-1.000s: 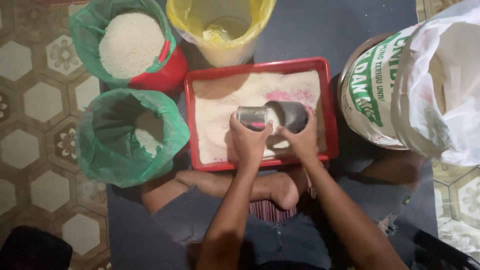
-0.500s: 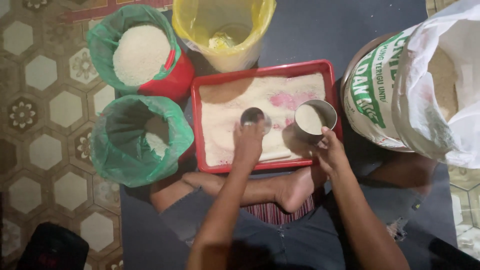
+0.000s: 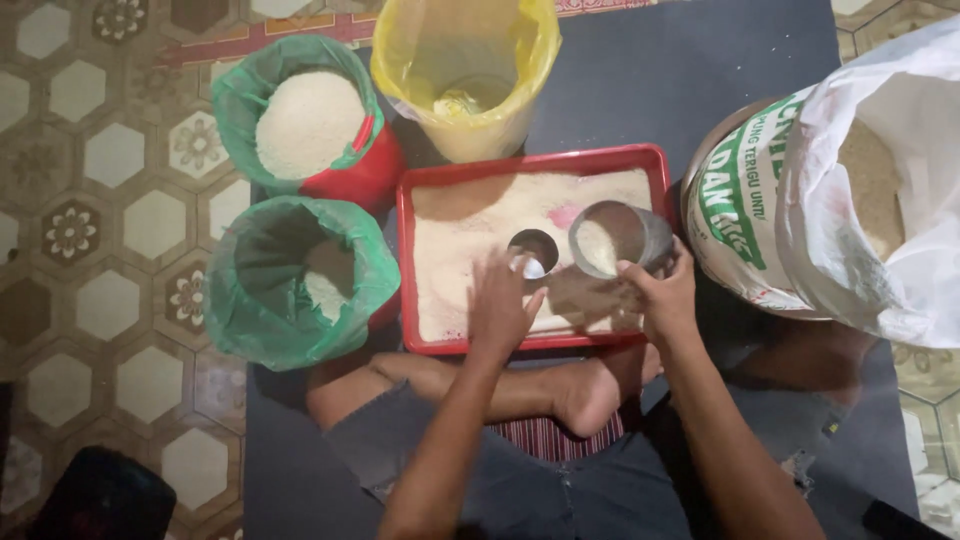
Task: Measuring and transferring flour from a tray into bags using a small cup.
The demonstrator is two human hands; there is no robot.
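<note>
A red rectangular tray [image 3: 430,190] holding a layer of pale grain lies in front of my crossed legs. My left hand [image 3: 503,305] grips a small metal can [image 3: 533,250], open end up, over the middle of the tray. My right hand [image 3: 658,292] holds a larger metal cup [image 3: 612,238] tilted over the tray's right side, with some grain inside it.
A green-lined red bucket [image 3: 310,125] full of white grain stands at the tray's upper left, a green bag [image 3: 300,285] with a little grain at its left, a yellow-lined container [image 3: 470,70] behind it. A big white sack [image 3: 830,210] stands at the right. Patterned floor tiles lie left.
Both hands held the cans together low over the tray; they have come apart, the larger cup moving right and turning its mouth up, the small can staying at the tray's middle.
</note>
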